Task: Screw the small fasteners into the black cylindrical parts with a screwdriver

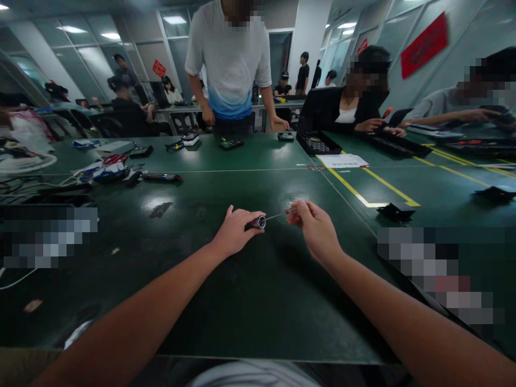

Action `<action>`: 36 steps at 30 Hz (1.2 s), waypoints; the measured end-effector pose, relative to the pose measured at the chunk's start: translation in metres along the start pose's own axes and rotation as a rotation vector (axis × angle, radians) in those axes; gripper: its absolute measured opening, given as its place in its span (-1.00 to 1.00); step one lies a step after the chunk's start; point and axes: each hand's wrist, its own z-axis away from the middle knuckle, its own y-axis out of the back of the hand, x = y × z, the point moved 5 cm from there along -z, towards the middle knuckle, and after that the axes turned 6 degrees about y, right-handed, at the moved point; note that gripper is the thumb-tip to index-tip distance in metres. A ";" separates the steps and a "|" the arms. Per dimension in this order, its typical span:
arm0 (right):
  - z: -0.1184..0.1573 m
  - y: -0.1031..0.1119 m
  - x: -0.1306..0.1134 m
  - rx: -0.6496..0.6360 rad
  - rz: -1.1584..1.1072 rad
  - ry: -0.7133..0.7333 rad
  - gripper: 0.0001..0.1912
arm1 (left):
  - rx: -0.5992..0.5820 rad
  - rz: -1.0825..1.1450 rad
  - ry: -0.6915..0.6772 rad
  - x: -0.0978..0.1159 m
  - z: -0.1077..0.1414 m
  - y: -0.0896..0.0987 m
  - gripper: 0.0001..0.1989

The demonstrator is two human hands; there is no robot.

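Over the middle of the green table (pixel 226 306), my left hand (pixel 234 230) is wrapped round a short dark cylinder (pixel 260 222). Its round, silver-rimmed end faces right, and my fingers cover much of its body. Just to the right, my right hand (pixel 318 228) is closed in a pinch on a thin metal rod (pixel 274 216). The rod's tip points left at the cylinder's end; whether it touches or enters cannot be made out. The fingertips hide the rod's other end, so its kind is unclear.
Left of my hands lie a dark pen-shaped tool (pixel 162 177) and red-handled scissors (pixel 115 159) among cables. Ahead are a circuit board (pixel 231 143), a black tray (pixel 318 143) and white paper (pixel 342 160). A black part (pixel 396 212) sits right. A person (pixel 229 64) stands opposite.
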 end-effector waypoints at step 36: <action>0.017 -0.008 -0.023 -0.115 0.335 0.223 -0.75 | 0.050 0.286 0.078 -0.011 0.000 -0.002 -0.64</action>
